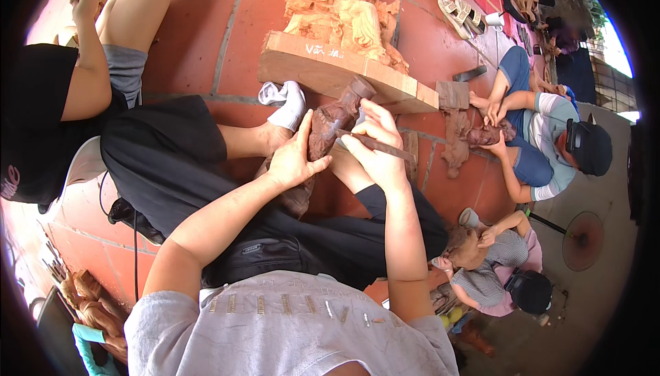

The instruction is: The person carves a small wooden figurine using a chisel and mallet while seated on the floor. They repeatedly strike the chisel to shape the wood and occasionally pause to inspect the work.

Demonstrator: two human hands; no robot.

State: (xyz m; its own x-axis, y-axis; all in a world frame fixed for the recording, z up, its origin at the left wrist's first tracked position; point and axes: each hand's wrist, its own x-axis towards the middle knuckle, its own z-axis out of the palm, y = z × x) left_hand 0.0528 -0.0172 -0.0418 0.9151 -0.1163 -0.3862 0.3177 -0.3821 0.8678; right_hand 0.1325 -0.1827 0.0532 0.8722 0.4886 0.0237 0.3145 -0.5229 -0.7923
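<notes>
A dark reddish-brown wood carving (338,116) with a round end leans tilted between my legs, against the edge of a pale block. My left hand (292,161) steadies its near left side, thumb and fingers spread along it. My right hand (385,169) grips a slim, flat carving chisel (378,145), its tip touching or very near the carving's surface. The fingertips of that hand rest beside the carving's right side. Below my left hand shows part of another brown wood piece (298,200), mostly hidden by my forearm.
A large pale wood sculpture (340,18) stands on a thick block (302,58) just beyond my hands. More brown carvings (454,125) lie to the right, near co-workers. One person (103,66) sits close on my left. Sandals (462,18) lie on the tiled floor (185,52).
</notes>
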